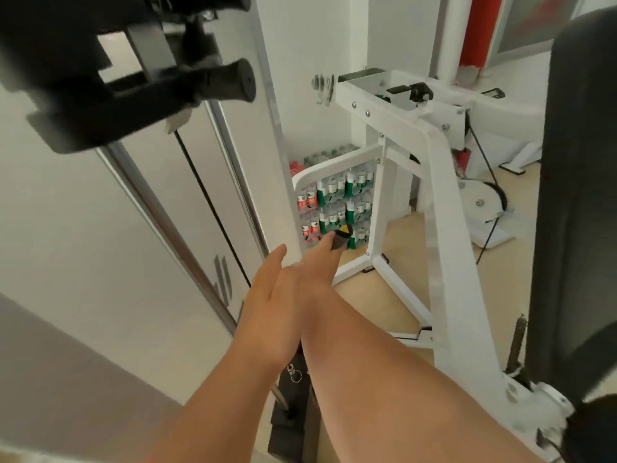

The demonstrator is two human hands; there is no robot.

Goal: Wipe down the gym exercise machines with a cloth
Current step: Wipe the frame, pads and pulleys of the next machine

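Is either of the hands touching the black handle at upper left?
No: the left hand and right hand reach forward lower in the view, well apart from the black handle.

The machine frame [444, 208] is smooth, glossy white-painted metal, the handle grip [230, 80] matt black rubber, the guide rod [167, 215] polished chrome.

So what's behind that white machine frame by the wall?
Stacked packs of bottles with green and red labels, seen through the white frame. Its bars and the right hand cover some of them.
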